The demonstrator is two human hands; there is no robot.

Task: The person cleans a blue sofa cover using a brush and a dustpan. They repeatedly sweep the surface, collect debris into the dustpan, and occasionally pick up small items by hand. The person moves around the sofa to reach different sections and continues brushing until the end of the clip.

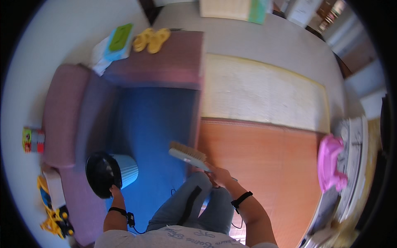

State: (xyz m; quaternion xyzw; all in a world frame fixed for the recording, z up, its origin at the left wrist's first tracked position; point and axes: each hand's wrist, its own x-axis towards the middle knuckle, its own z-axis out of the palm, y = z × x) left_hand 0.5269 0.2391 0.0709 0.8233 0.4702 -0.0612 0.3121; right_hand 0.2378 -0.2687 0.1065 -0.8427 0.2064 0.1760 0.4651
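My left hand (pixel 115 190) grips the rim of a light-blue ribbed waste bin (pixel 126 170). A black plastic bag lines the bin (pixel 100 173), which is tilted with its mouth to the left over the blue sofa seat (pixel 155 121). In my right hand (pixel 220 176) is the handle of a long bristle brush (pixel 187 156). The brush points to the left, its tan bristles facing away from me, near the seat's right edge. Whether the bristles touch the seat, I cannot tell.
Yellow clogs (pixel 151 40) and a wipes pack with a green lid (pixel 120 38) rest on the mauve sofa arm (pixel 176 59). An orange-brown mat (pixel 263 158) and a pale mat (pixel 263 90) cover the floor. A pink plastic toy (pixel 330 164) stands right; toy vehicles (pixel 55 218) sit left.
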